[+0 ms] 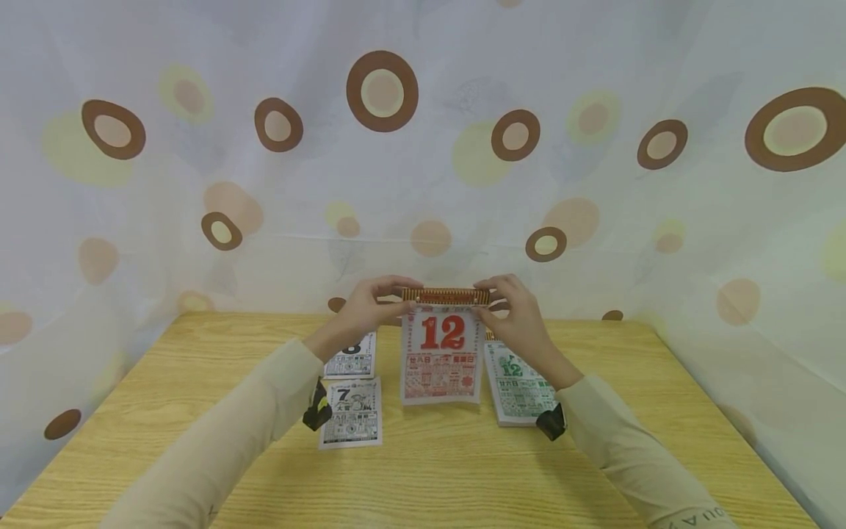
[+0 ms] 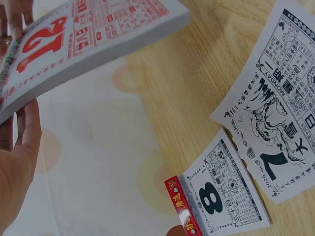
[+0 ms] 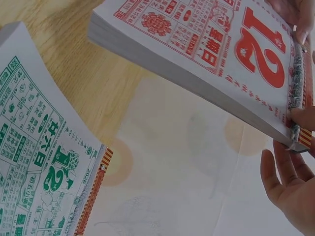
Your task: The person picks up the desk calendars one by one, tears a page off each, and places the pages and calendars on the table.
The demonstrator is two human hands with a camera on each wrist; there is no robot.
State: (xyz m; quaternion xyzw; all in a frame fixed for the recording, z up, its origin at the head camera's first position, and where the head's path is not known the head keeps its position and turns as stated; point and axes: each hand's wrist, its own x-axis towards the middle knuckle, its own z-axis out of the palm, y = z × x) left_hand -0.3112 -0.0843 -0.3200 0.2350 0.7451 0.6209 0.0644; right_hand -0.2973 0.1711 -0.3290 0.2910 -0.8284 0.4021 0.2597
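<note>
A thick tear-off calendar [image 1: 441, 367] with a red 12 hangs raised over the table, its printed face toward me. My left hand [image 1: 366, 308] pinches the left end of its red-and-gold top strip [image 1: 446, 297], thumb in front and fingers behind. At the opposite end, my right hand [image 1: 518, 316] grips the strip the same way. The right wrist view shows the pad's thick grey side [image 3: 182, 88] and the thumb on the binding. Behind the right forearm lies another tear-off calendar [image 3: 39, 147] with a green 12, partly hidden in the head view.
Left on the wooden table [image 1: 436, 470] lie a small calendar [image 2: 219, 191] with a black 8 and red header, and a sheet [image 1: 352, 419] printed with a black 7. The left arm partly covers the 8. A patterned cloth [image 1: 423, 184] hangs behind the table.
</note>
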